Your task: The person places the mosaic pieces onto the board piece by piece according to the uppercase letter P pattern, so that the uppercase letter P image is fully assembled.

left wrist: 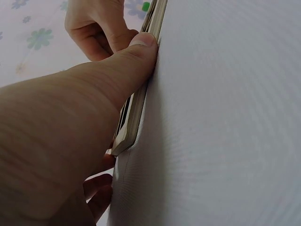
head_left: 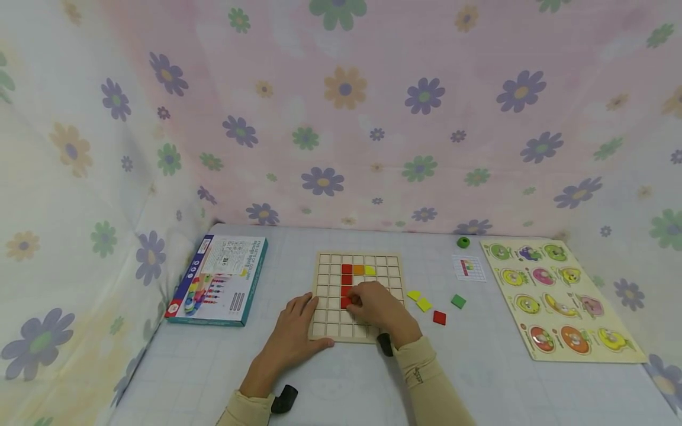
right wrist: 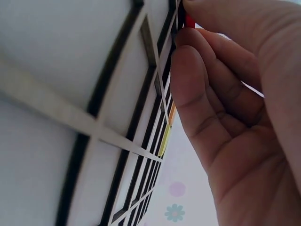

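Observation:
A wooden grid board (head_left: 327, 329) lies on the white-covered table. My left hand (head_left: 292, 331) rests around its near left corner, the thumb on the near edge and the fingers along the left side. In the left wrist view the left thumb (left wrist: 129, 61) lies against the board's edge. Over the grid, my right hand (head_left: 375, 305) pinches a red tile (right wrist: 190, 21) between thumb and fingers, low at the red column. Above it, red tiles (head_left: 347, 279) fill cells in a column. An orange tile (head_left: 359, 270) and a yellow tile (head_left: 370, 270) continue the top row.
Right of the board lie loose yellow tiles (head_left: 423, 305), a green tile (head_left: 458, 301) and a red tile (head_left: 439, 318). Beyond them are a pattern card (head_left: 469, 268), a green bead (head_left: 463, 242) and a fruit puzzle board (head_left: 559, 307). A toy box (head_left: 218, 281) lies at left.

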Demonstrator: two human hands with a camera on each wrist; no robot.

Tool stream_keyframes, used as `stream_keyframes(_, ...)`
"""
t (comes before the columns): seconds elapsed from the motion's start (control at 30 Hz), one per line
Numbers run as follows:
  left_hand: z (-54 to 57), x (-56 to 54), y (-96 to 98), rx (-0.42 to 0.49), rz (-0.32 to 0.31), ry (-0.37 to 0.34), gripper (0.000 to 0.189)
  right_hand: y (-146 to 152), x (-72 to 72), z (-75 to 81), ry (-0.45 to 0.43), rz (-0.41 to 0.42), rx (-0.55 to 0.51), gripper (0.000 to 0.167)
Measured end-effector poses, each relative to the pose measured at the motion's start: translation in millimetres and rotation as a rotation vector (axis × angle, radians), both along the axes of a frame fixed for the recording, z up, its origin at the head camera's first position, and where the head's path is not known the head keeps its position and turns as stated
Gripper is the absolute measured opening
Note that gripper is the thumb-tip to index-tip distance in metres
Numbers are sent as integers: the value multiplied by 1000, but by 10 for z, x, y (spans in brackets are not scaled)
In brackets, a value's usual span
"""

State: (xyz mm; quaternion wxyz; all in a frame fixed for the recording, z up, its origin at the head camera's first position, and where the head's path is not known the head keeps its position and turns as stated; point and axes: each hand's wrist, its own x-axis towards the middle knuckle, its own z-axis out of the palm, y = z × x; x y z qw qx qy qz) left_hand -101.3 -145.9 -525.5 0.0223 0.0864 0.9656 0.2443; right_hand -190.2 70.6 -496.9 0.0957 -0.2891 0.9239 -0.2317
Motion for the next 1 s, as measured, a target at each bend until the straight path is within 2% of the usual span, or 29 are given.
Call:
stream_keyframes(0.43, 5, 11, -1, -9, 5, -11, 102, -20, 15, 20, -35, -26, 7, 23)
stream_keyframes(1.0, -28, -12, 0, -17, 1, -2, 102, -13, 29, 43, 1, -35, -19, 22)
